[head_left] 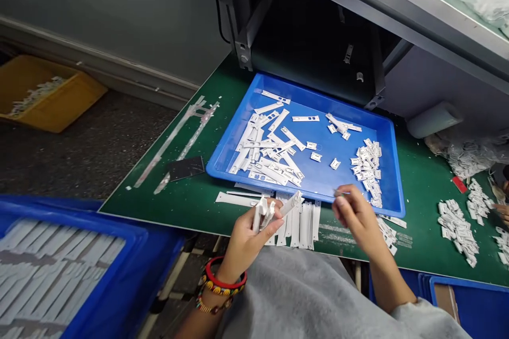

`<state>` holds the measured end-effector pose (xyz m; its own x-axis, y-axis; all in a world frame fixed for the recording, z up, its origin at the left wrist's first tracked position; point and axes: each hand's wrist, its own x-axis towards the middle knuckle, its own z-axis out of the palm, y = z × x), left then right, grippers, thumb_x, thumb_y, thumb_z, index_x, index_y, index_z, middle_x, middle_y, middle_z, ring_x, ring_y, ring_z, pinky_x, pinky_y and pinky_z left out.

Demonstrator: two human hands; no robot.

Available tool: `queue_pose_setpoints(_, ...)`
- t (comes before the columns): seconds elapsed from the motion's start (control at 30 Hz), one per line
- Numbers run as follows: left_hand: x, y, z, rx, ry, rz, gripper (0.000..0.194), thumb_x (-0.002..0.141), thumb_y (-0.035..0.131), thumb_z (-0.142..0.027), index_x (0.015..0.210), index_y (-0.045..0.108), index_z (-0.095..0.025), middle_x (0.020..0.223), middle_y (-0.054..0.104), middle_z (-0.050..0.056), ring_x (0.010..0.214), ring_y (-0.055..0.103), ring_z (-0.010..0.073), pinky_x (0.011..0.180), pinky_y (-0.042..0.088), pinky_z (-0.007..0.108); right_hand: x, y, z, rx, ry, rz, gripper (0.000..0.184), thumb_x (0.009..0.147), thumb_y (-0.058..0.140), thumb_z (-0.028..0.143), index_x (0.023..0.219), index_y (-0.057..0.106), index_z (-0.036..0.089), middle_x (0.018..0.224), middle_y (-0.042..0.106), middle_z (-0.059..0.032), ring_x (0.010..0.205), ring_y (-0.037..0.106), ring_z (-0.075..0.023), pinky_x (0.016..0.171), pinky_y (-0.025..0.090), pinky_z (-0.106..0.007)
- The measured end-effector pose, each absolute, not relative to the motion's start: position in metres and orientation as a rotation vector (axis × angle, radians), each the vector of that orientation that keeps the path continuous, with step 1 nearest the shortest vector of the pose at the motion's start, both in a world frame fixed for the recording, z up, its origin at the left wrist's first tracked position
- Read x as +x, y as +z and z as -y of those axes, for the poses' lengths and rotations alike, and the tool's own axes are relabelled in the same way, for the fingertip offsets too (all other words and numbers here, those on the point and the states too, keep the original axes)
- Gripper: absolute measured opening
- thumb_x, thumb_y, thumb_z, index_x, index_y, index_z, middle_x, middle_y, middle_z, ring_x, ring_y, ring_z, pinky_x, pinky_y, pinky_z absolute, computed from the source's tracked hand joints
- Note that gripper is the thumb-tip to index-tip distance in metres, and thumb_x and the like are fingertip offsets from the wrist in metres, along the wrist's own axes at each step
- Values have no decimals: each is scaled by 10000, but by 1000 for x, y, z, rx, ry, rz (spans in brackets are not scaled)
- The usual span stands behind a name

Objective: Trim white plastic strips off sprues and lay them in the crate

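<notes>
Inside blue tray, white plastic strips

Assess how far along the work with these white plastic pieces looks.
Seemingly done: long white strips stacked in the blue crate, and small white clips piled on the green mat. In hand: the left hand grips white strips; the right hand pinches a small piece. Left: loose white pieces in the blue tray.

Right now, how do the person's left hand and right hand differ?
The left hand grips several white plastic strips against its palm, while the right hand only pinches a small thin piece. The left wrist wears a red bangle and beaded bracelets; the right wrist shows none. Both hands are bare and sit by the near rim of the blue plastic tray.
</notes>
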<state>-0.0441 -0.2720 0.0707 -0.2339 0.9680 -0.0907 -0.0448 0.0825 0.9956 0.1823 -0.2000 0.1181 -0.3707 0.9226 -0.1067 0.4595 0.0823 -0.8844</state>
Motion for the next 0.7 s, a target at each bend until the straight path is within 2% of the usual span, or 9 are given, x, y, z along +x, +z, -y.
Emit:
queue_pose_setpoints(0.13,-50,68,282,1114,1526,-1375,150,784,719,-310,759,691,-164,831,709,74,821,678,214,761,543,320,142,127,205,-1080,1140,2140,162,989,459,361,997,528,215,799,587,-10,680,554,-139,639,438,-251)
queue_pose_setpoints(0.3,-54,70,290,1237,1609,-1341,51,817,707,-236,827,710,-186,855,711,48,787,682,172,721,547,268,134,137,200,-831,1229,2278,218,1026,374,339,1068,549,215,930,596,-49,835,571,-169,750,456,-284)
queue_pose_setpoints(0.5,-61,74,292,1346,1640,-1349,39,819,710,-189,855,720,-201,863,721,35,788,688,165,724,558,265,131,148,188,-728,1307,2379,239,1028,393,311,1048,612,215,889,605,-48,802,568,-166,715,455,-286)
queue_pose_setpoints(0.7,-66,72,296,1395,1627,-1337,176,811,728,-199,986,732,-219,919,751,45,824,706,184,745,577,289,132,153,174,-580,1422,2421,251,1019,429,317,1075,648,207,917,647,-58,810,596,-162,722,490,-297)
